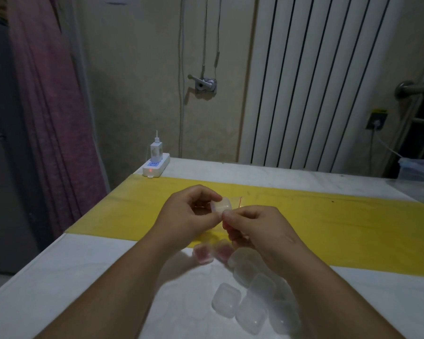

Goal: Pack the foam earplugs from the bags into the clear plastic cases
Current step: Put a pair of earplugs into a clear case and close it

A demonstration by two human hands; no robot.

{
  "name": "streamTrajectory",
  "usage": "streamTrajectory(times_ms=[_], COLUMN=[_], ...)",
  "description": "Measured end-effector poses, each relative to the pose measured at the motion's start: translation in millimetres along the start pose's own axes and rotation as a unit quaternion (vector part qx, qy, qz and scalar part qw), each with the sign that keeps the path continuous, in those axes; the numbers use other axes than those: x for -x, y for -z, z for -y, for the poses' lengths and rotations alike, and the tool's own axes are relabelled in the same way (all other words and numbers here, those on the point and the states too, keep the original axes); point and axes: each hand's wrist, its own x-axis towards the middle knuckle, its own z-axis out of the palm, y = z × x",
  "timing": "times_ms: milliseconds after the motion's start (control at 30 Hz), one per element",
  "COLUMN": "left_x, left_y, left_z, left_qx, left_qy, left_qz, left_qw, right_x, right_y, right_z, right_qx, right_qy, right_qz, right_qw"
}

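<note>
Head view: both hands meet over the yellow strip (328,216) that crosses the white table (83,277) from 9 to 3 o'clock.

1. Held case (220,206). It is a small clear rounded-rectangular box, raised off the table between the two hands. Its long axis runs roughly 9 to 3 o'clock, with the 3 o'clock end tipped slightly away. One broad face points up toward the camera. Whether the lid is latched cannot be told.
2. Left hand (191,214). Its fingers are curled round the 9 o'clock end of the held case, with the forefinger over the far edge and the thumb at the near edge.
3. Right hand (257,231). Its thumb and forefinger are pinched together at the near edge of the held case, at its 5 o'clock corner. The remaining fingers are curled under.
4. Clear bag (236,200). It has a red seal line and lies flat on the yellow strip, just beyond the held case at 2 o'clock. A reddish patch shows beneath the right fingers, too blurred to identify.
5. Filled cases (202,253). Two cases with a pinkish content sit on the table at 6 o'clock of the hands, side by side at the near border of the yellow strip.
6. Empty cases (250,299). A loose cluster of clear cases lies nearer the camera, partly under the right forearm, touching one another at mixed angles.
7. Surroundings. A white power strip (156,167) with a charger (156,149) plugged in sits at the 11 o'clock table corner. A white radiator (316,81) stands at 1 o'clock and a pink curtain (52,106) hangs at 9 o'clock.
</note>
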Motion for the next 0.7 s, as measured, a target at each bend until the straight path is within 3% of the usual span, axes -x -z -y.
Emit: streamTrajectory(times_ms=[233, 500, 700], left_x=[-2, -3, 0], left_y=[-3, -8, -14], left_z=[8, 7, 1], left_qx=[-0.092, -0.21, -0.138], left_qy=[-0.051, -0.084, -0.082], left_qz=[-0.012, 0.046, 0.017], left_qw=[0.994, 0.973, 0.987], right_x=[-2, -2, -2], right_y=[-5, -8, -5], right_z=[-2, 1, -1], right_qx=[0.013, 0.046, 0.035], right_qy=[0.006, -0.018, -0.013], right_qz=[-0.023, -0.079, -0.061], right_qw=[1.0, 0.996, 0.997])
